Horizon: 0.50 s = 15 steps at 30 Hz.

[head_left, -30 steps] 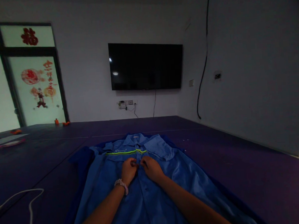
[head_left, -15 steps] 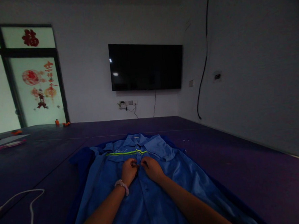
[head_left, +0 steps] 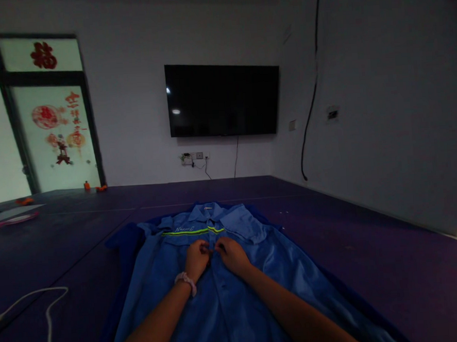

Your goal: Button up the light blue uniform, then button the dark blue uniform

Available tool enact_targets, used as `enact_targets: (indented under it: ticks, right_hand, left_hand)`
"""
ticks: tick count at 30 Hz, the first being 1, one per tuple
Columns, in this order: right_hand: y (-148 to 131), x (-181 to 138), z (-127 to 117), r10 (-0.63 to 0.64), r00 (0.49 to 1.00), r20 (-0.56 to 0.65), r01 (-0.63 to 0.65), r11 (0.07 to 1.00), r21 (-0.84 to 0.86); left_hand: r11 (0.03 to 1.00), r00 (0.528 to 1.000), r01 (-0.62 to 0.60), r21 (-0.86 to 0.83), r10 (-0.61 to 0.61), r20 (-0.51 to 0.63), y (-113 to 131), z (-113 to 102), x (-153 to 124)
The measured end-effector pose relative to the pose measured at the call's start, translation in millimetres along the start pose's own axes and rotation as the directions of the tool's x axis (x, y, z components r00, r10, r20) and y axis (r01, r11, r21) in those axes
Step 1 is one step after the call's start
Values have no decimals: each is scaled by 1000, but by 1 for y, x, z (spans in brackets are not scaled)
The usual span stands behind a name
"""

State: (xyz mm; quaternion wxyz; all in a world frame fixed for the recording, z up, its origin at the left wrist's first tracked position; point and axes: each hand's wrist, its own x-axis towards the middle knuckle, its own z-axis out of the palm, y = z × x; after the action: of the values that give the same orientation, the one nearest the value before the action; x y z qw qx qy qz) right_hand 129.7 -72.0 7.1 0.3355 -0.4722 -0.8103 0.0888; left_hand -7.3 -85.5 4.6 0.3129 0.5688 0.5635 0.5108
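Far left of my left hand (head_left: 197, 259) lies a white cable (head_left: 47, 306); that hand pinches the blue work shirt (head_left: 229, 315) at its front opening, directly under it, and my right hand (head_left: 231, 255) pinches the facing edge. Since a second ago, neither has shifted

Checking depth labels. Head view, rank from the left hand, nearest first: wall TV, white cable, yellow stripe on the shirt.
1. yellow stripe, on the shirt just beyond the left hand.
2. white cable, off to the left.
3. TV, on the far wall.
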Motion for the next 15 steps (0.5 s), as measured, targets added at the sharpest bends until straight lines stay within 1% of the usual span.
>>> enact_targets:
  ticks: [15]
  right_hand:
    - [0, 0, 0, 13, 1000, -6, -13, 1000, 26]
  left_hand:
    - [999, 999, -29, 34, 28, 21, 1, 0, -3]
